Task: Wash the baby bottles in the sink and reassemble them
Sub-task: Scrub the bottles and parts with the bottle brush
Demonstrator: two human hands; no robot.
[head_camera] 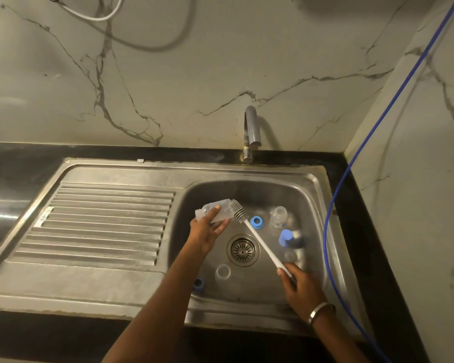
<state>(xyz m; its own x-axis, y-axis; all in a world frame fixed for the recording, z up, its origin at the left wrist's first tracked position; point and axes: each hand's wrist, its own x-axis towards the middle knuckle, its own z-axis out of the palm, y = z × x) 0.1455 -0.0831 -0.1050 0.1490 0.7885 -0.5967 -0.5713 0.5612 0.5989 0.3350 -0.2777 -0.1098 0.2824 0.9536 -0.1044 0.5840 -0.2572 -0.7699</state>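
Note:
My left hand (207, 230) grips a clear baby bottle (215, 212), held on its side over the left edge of the sink basin (312, 195). My right hand (298, 285) holds the white handle of a bottle brush (262, 244); its grey bristle head (237, 211) touches the bottle's open end. Loose parts lie in the basin: a blue collar ring (256, 222), a second clear bottle (279, 216), a blue cap (285, 237), a clear cap (222, 271), a clear nipple (290, 255) and another blue ring (198, 284).
The tap (252, 132) stands behind the basin, with no water running. The drain strainer (243, 249) sits at the basin's centre. A ribbed steel drainboard (102, 221) lies to the left. A blue hose (333, 205) hangs along the right wall. Black counter surrounds the sink.

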